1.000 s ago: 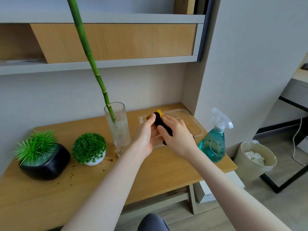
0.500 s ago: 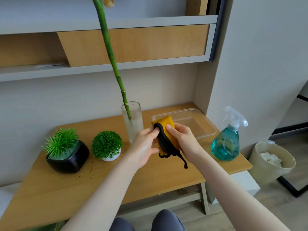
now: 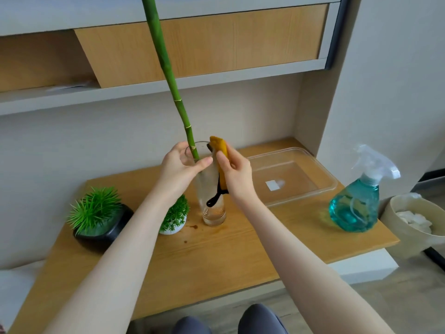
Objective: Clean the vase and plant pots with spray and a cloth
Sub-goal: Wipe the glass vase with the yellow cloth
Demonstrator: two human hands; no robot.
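Note:
A tall clear glass vase (image 3: 212, 201) stands on the wooden table (image 3: 216, 256), holding a long green bamboo stalk (image 3: 173, 88). My left hand (image 3: 179, 168) grips the vase at its rim. My right hand (image 3: 234, 174) holds a yellow cloth with black trim (image 3: 220, 155) pressed against the vase's upper right side; a black loop dangles down the glass. Left of the vase sit a small white pot with a round green plant (image 3: 175, 219) and a black pot with a spiky plant (image 3: 98, 222). A teal spray bottle (image 3: 356, 203) stands at the table's right end.
A clear plastic tray (image 3: 310, 165) lies on the table behind my right hand. Brown stains (image 3: 192, 227) mark the wood near the vase's base. A beige waste bin (image 3: 414, 222) with white tissues stands on the floor at right. Shelves hang above.
Both hands moved left from in front of the tray to the vase. The left hand let go of the cloth and took the vase rim; the right hand brought the cloth against the glass.

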